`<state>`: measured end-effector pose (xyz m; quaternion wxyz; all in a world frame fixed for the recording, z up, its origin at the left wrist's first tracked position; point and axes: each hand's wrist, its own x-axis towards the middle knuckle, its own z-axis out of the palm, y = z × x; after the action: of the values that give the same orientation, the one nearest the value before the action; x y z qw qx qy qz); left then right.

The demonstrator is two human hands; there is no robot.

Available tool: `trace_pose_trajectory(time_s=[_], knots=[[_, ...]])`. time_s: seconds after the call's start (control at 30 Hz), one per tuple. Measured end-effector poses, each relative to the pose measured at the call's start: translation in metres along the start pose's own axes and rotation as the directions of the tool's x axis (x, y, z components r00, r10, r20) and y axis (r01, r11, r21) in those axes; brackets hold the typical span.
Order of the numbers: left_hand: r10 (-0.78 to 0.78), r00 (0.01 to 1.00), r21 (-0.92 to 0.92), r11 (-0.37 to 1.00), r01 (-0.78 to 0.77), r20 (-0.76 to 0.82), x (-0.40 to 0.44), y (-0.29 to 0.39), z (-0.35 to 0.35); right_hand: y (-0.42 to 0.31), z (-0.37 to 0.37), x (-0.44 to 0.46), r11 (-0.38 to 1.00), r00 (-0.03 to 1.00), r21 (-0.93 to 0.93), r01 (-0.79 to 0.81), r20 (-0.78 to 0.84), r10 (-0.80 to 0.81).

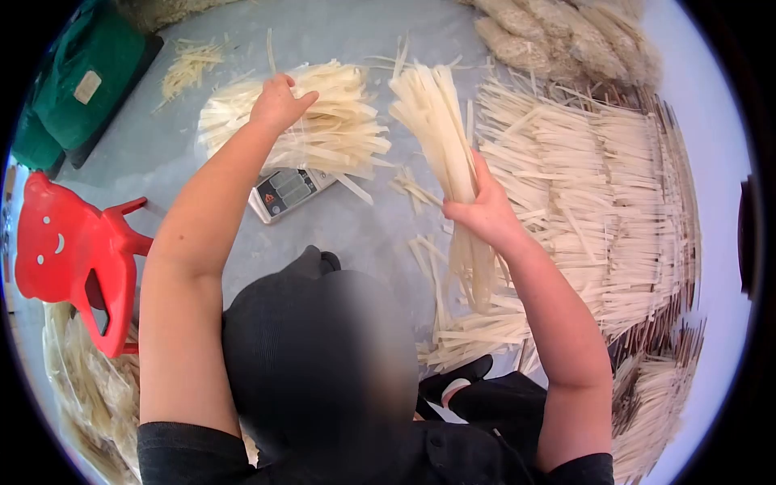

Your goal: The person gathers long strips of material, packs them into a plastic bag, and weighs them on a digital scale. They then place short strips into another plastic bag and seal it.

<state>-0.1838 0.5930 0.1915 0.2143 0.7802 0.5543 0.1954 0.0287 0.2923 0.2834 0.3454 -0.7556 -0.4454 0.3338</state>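
Observation:
My left hand [281, 103] lies on top of a clear plastic bag [212, 121], its fingers curled down onto the bag and the thumb stretched to the right. Pale, flat dried noodles [343, 105] fill this bag and stick out of its right end. Underneath is a digital scale [284, 192], its button panel showing at the front; most of its plate is hidden. A long bundle of the same noodles [436, 113] is in my right hand [483, 206], gripped around the middle and tilted, with its upper end close to the bag.
Rows of dried noodles [574, 186] cover the right side. Filled bags [558, 36] lie at the back right. Loose scraps [190, 65] sit at the back left, near a green bag [97, 81]. A red stool [77, 242] with a phone [97, 301] stands left.

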Motion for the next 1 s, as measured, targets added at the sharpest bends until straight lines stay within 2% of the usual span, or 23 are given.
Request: trace_pose_trajectory(time_s=[0.03, 0.07, 0.17, 0.2, 0.27, 0.3, 0.33, 0.37, 0.4, 0.43, 0.47, 0.53, 0.57, 0.63, 0.67, 0.7, 0.73, 0.77, 0.83, 0.87, 0.9, 0.93, 1.0], knots=[[0.003, 0.999, 0.094, 0.996, -0.007, 0.048, 0.003, -0.005, 0.007, -0.001, 0.005, 0.015, 0.989, 0.998, -0.129, 0.065, -0.019, -0.068], [0.0, 0.995, 0.186, 0.982, -0.019, 0.1, 0.005, -0.011, 0.013, -0.002, 0.01, 0.029, 0.991, 0.999, -0.127, 0.05, -0.004, -0.051], [0.012, 0.979, 0.182, 0.982, -0.05, 0.205, 0.017, -0.039, 0.023, -0.007, 0.027, 0.068, 0.982, 0.99, -0.144, 0.124, 0.079, -0.114], [-0.01, 0.978, 0.186, 0.982, -0.03, 0.21, 0.017, -0.044, 0.022, -0.008, 0.035, 0.081, 0.966, 0.988, -0.213, 0.144, 0.077, -0.131], [-0.104, 0.957, -0.222, 0.961, 0.167, 0.27, 0.018, -0.052, 0.016, -0.02, 0.05, 0.106, 0.946, 0.984, -0.274, 0.173, 0.092, -0.153], [-0.116, 0.956, -0.214, 0.961, 0.177, 0.269, 0.017, -0.057, 0.013, -0.031, 0.058, 0.117, 0.913, 0.98, -0.361, 0.19, 0.124, -0.155], [-0.187, 0.928, -0.549, 0.762, 0.343, 0.321, 0.016, -0.061, 0.01, -0.037, 0.066, 0.128, 0.872, 0.976, -0.444, 0.208, 0.152, -0.156], [-0.224, 0.893, -0.784, 0.427, 0.45, 0.39, 0.017, -0.064, 0.008, -0.04, 0.076, 0.139, 0.874, 0.975, -0.437, 0.212, 0.157, -0.158], [-0.229, 0.892, -0.781, 0.431, 0.452, 0.39, 0.018, -0.071, 0.008, -0.042, 0.086, 0.149, 0.785, 0.965, -0.561, 0.261, 0.174, -0.197], [-0.208, 0.89, -0.863, 0.235, 0.448, 0.405, 0.019, -0.079, 0.006, -0.043, 0.093, 0.159, 0.676, 0.952, -0.672, 0.304, 0.197, -0.232], [-0.185, 0.891, -0.904, 0.028, 0.427, 0.415, 0.019, -0.087, 0.006, -0.041, 0.099, 0.168, 0.678, 0.952, -0.668, 0.307, 0.202, -0.232], [-0.155, 0.916, -0.928, -0.016, 0.373, 0.371, 0.016, -0.088, 0.003, -0.032, 0.112, 0.184, 0.467, 0.937, -0.813, 0.349, 0.304, -0.171], [-0.121, 0.938, -0.946, -0.065, 0.319, 0.325, 0.014, -0.088, 0.001, -0.024, 0.116, 0.188, 0.468, 0.936, -0.811, 0.352, 0.309, -0.169], [-0.13, 0.943, -0.952, -0.019, 0.306, 0.306, 0.012, -0.089, 0.0, -0.014, 0.119, 0.194, 0.378, 0.899, -0.83, 0.41, 0.297, -0.322], [-0.13, 0.95, -0.956, 0.03, 0.291, 0.285, 0.011, -0.088, -0.002, -0.01, 0.12, 0.196, 0.377, 0.898, -0.829, 0.412, 0.3, -0.321], [-0.131, 0.95, -0.956, 0.029, 0.29, 0.284, 0.006, -0.079, -0.006, -0.01, 0.119, 0.196, 0.31, 0.884, -0.851, 0.425, 0.317, -0.343], [-0.164, 0.961, -0.941, 0.219, 0.257, 0.224, 0.0, -0.062, -0.012, -0.011, 0.119, 0.195, 0.24, 0.869, -0.868, 0.434, 0.334, -0.364], [-0.184, 0.97, -0.888, 0.403, 0.222, 0.159, -0.005, -0.049, -0.015, -0.013, 0.119, 0.194, 0.239, 0.869, -0.869, 0.434, 0.334, -0.364], [-0.146, 0.982, -0.866, 0.468, 0.176, 0.12, -0.008, -0.032, -0.014, -0.021, 0.12, 0.19, 0.163, 0.86, -0.884, 0.439, 0.361, -0.36], [-0.106, 0.991, -0.839, 0.529, 0.127, 0.084, -0.009, -0.028, -0.013, -0.023, 0.121, 0.191, 0.161, 0.86, -0.883, 0.44, 0.363, -0.36], [-0.107, 0.991, -0.839, 0.528, 0.129, 0.085, -0.009, -0.028, -0.012, -0.026, 0.121, 0.192, 0.211, 0.803, -0.812, 0.544, 0.432, -0.411], [-0.066, 0.995, -0.798, 0.595, 0.094, 0.068, -0.009, -0.027, -0.011, -0.029, 0.121, 0.192, 0.253, 0.738, -0.725, 0.64, 0.489, -0.465], [-0.026, 0.998, -0.752, 0.656, 0.061, 0.058, -0.009, -0.027, -0.007, -0.044, 0.121, 0.199, 0.239, 0.741, -0.736, 0.633, 0.486, -0.464]])
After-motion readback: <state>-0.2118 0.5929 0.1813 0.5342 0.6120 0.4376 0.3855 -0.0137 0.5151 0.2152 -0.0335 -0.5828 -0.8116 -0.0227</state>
